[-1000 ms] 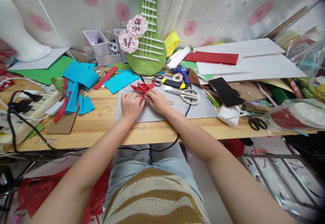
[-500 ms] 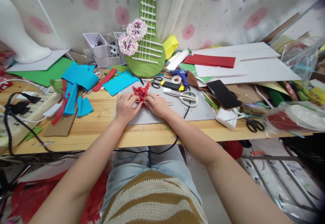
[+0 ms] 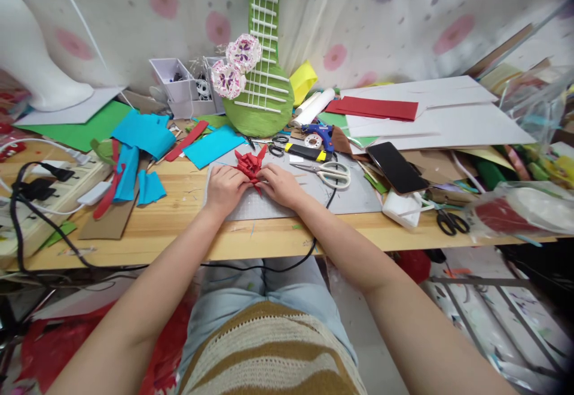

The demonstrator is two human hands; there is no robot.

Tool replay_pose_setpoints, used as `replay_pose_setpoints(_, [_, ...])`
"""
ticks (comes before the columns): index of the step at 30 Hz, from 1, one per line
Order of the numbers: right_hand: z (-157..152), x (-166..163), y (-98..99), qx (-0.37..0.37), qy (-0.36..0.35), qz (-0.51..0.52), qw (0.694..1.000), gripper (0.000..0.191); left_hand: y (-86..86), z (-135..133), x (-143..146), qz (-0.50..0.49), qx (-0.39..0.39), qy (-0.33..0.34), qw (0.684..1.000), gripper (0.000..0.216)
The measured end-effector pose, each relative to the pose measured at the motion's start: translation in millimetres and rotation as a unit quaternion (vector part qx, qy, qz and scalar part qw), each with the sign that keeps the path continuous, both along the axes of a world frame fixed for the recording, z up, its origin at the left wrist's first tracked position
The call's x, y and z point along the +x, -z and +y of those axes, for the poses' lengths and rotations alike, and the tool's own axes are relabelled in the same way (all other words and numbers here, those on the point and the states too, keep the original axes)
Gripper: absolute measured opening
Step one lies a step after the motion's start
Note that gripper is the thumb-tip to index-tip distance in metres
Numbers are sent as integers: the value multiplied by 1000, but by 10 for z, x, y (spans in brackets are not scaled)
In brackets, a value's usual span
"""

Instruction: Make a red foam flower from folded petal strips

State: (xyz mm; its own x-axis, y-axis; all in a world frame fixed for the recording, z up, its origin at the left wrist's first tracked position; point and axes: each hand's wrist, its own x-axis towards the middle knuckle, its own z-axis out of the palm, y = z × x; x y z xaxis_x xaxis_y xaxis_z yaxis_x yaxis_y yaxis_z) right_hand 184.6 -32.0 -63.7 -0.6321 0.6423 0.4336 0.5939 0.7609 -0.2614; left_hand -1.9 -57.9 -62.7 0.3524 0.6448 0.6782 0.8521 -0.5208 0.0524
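Note:
Between my hands is a red paper flower (image 3: 250, 164) with pointed, crumpled petals, just above the grey cutting mat (image 3: 359, 202). My left hand (image 3: 227, 189) grips its left side, fingers pinched together. From the right, my right hand (image 3: 281, 184) pinches the flower's lower edge. The fingertips of both hands nearly meet under it, and the part they press is hidden. On the mat to the right lie white-handled scissors (image 3: 334, 174), a yellow and black utility knife (image 3: 306, 152) and small black-handled scissors (image 3: 277, 146).
Behind stands a green paper guitar (image 3: 258, 111) with white strings. A blue glue gun (image 3: 323, 134) and a phone (image 3: 397, 168) lie to the right. Blue crepe paper (image 3: 142, 135) and a power strip (image 3: 54, 201) are at left. A black cable (image 3: 264, 270) hangs along the front edge.
Both hands stay on the red flower with small finger shifts, and the fingertips have drawn closer under it. The thin stick seen by the right hand is less visible. The view moved slightly.

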Motion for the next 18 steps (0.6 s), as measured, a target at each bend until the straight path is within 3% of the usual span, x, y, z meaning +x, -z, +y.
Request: replay_pose_setpoints(18, [59, -95, 57, -1, -15, 6, 1000, 20, -5, -26, -36, -13, -55, -36, 998, 15])
